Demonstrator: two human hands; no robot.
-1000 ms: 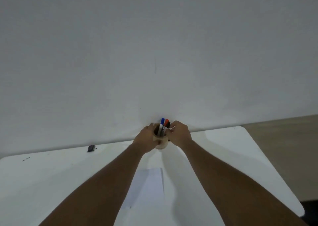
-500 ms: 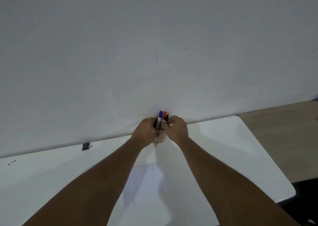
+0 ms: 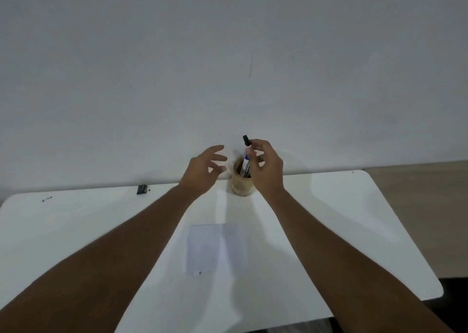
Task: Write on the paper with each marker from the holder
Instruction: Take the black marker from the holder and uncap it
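Plain room: white table (image 3: 76, 231) against bare wall (image 3: 152, 79)

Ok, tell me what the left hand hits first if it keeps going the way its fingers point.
Most likely the wooden holder. The left hand is open, fingers aimed right toward the holder, with a small gap between. It may pass over the rim and meet the markers or the right hand; depth is unclear.

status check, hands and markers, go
Right hand pinching black-capped marker, lifted above holder. Left hand open beside holder. Paper blank, nothing in the way.

Plain grey wall (image 3: 228, 53), tan floor (image 3: 425, 206)
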